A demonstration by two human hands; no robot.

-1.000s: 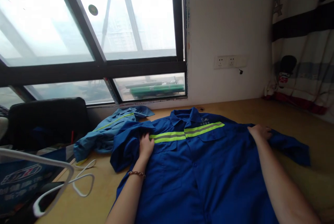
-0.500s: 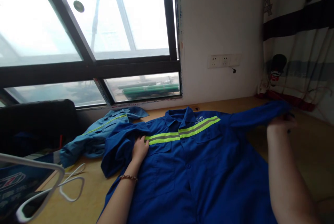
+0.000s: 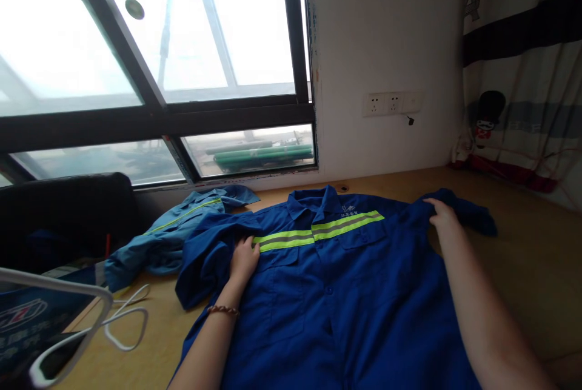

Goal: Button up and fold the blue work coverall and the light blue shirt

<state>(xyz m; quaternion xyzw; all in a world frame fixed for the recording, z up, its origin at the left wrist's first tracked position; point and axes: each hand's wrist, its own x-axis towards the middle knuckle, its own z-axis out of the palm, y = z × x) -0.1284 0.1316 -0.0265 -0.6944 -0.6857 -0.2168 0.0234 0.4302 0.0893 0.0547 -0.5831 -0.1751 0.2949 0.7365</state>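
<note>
A dark blue work shirt (image 3: 313,293) lies front up, its collar toward the window and a yellow-green reflective stripe (image 3: 348,224) across the chest. My left hand (image 3: 244,256) is at the stripe's left end, fingers bent on the cloth, gripping it beside the bunched left-side sleeve (image 3: 204,256). My right hand (image 3: 442,213) rests on the upper part of the right-side sleeve (image 3: 470,214), thumb and forefinger apart; its other fingers are partly hidden. That sleeve lies bent on the wooden table (image 3: 531,262).
A lighter blue garment (image 3: 168,235) lies crumpled beside the shirt. At left are a white looped frame or cable (image 3: 107,311), a dark printed bag or box (image 3: 36,323) and a black chair back (image 3: 68,214). Behind stand the window and a wall with sockets (image 3: 393,104); a curtain (image 3: 522,74) hangs right.
My right hand has let go of the sleeve's far end and moved left to its upper part. The sleeve has dropped onto the table. My left hand has stayed put.
</note>
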